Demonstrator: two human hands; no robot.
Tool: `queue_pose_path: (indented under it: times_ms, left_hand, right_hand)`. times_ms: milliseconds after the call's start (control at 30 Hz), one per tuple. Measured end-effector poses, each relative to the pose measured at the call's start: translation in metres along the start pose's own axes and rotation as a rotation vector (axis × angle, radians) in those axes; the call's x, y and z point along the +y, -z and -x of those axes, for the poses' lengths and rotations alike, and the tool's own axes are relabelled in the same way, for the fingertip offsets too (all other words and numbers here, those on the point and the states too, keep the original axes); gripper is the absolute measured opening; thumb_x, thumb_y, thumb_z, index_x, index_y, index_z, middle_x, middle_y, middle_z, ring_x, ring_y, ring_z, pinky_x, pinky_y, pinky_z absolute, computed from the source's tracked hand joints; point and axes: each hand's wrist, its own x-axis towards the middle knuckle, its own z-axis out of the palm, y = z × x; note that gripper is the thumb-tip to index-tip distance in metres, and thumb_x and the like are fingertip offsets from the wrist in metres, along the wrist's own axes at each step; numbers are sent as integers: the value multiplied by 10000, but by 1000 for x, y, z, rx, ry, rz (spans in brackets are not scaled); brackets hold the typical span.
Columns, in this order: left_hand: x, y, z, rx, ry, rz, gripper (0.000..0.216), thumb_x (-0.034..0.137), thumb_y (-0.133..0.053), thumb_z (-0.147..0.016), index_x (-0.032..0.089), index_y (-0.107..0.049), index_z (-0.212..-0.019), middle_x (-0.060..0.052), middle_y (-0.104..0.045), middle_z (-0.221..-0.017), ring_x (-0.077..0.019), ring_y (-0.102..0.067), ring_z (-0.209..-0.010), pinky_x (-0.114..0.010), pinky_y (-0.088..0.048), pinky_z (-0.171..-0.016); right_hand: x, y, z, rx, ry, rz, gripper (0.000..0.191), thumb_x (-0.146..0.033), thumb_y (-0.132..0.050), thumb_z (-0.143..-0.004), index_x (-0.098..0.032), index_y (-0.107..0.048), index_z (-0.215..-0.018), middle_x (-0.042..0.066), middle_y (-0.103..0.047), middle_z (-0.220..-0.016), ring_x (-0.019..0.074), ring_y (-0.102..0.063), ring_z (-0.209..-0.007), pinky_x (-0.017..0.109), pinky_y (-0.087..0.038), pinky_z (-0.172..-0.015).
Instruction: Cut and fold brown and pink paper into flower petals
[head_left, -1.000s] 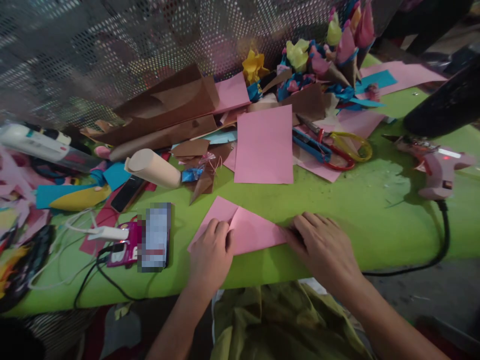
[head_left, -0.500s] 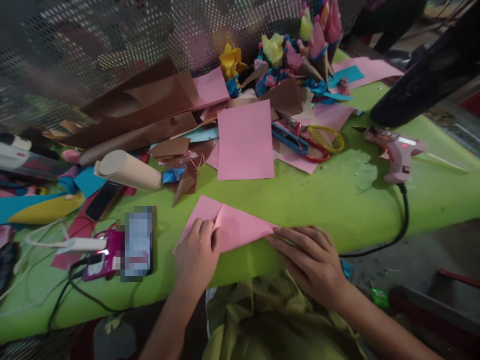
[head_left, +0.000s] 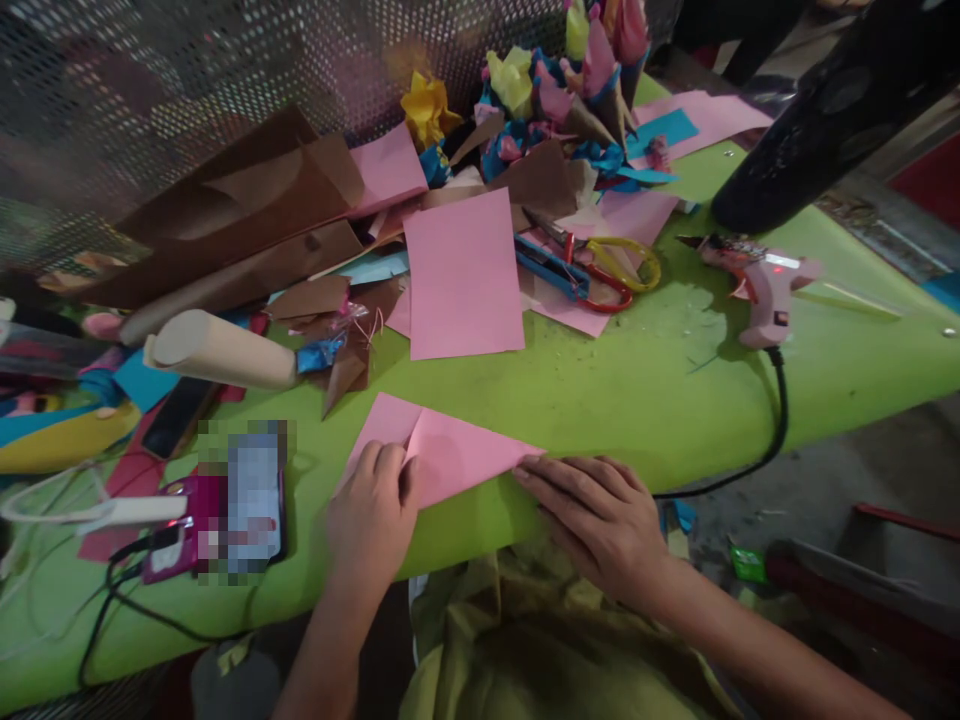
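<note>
A sheet of pink paper point(head_left: 465, 455), folded over into a long pointed shape, lies near the front edge of the green bench. My left hand point(head_left: 375, 510) is closed on its left part, with fingers curled over the folded flap and the thumb beside them. At the pointed right corner, my right hand point(head_left: 600, 510) is open, its fingers stretched out side by side and the fingertips on the paper. The underside of the paper is hidden. Just beyond the folded one lies a flat pink sheet point(head_left: 465, 275).
Scissors point(head_left: 622, 265) and a blue cutter point(head_left: 551, 268) lie behind. A pink glue gun point(head_left: 769, 290) with a cord stands right, by a dark bottle point(head_left: 795, 130). Left are a paper roll point(head_left: 225, 350), a phone point(head_left: 259, 500) and cables. Paper flowers point(head_left: 517, 85) stand at the back.
The camera view has shifted, so the whole scene sits further left. Both hands keep their places on the folded pink paper, with hardly any visible change in it.
</note>
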Motion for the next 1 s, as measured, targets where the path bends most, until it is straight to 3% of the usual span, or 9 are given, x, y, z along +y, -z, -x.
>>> queue_pose_path:
  times_ms: [167, 400, 1000]
  left_hand:
    - [0, 2, 0, 2, -7, 4, 228, 281, -416, -996, 204, -544, -824, -46, -606, -878, -193, -609, -777, -284, -377, -607]
    - [1, 4, 0, -43, 29, 21, 224, 276, -411, -993, 197, -567, -853, -49, -610, -897, -182, -614, -770, -270, -381, -591]
    - [2, 9, -3, -28, 6, 22, 240, 235, -394, -994, 200, -603, -881, -67, -646, -932, -206, -631, -778, -295, -369, -567]
  right_hand:
    - [0, 0, 1, -28, -17, 19, 513, -194, -495, -970, -251, -484, -1480, 36, -710, -1273, 212, -611, -1028, 358, -418, -859]
    - [-1, -1, 0, -26, -36, 5, 396, -200, -492, -981, -209, -599, -1362, 46, -708, -1277, 217, -610, -1019, 368, -414, -858]
    - [-7, -2, -9, -51, -58, 45, 528, -182, -540, -944, -259, -493, -1464, 35, -702, -1276, 217, -599, -999, 377, -433, -831]
